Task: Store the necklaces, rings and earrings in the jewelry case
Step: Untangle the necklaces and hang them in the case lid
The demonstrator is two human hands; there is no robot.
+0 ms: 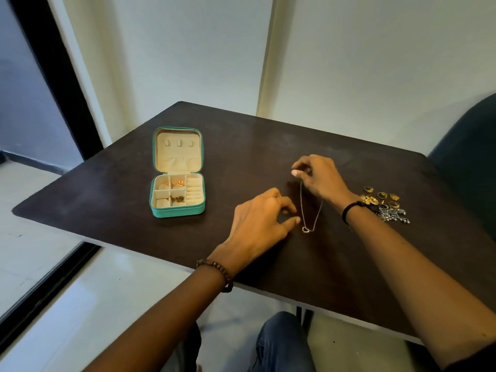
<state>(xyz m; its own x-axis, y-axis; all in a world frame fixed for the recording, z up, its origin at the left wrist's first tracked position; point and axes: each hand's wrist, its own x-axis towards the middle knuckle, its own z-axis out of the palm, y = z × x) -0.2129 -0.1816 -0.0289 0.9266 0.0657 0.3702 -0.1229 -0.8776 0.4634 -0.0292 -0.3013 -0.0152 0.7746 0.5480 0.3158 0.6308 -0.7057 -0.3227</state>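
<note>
While the teal jewelry case (pixel 177 212) lies open toward the left of the dark table (pixel 107 189), its cream lid (pixel 177 150) folded back flat, I can see gold pieces in two of its middle compartments, and the padded ring rolls (pixel 193 191) on its right side look bare. To the right of it my left hand (pixel 259 220), a beaded bracelet (pixel 218 270) at the wrist, rests low over the table with fingers loosely bent, holding nothing; the thumb and forefinger reach toward the chain and stop just beside it. Next comes the necklace (pixel 302 208), a thin chain hanging in a narrow loop with a small heart pendant (pixel 306 229) at the bottom, down at the tabletop. My right hand (pixel 320 178), a black band (pixel 351 209) on its wrist, pinches the top of that chain between thumb and fingertips, raised above the table. Farther right lie the gold rings (pixel 381 196) in a loose cluster, with a heap of silver earrings (pixel 393 214) just in front of them. A dark chair (pixel 469 157) stands past the table's right edge.
</note>
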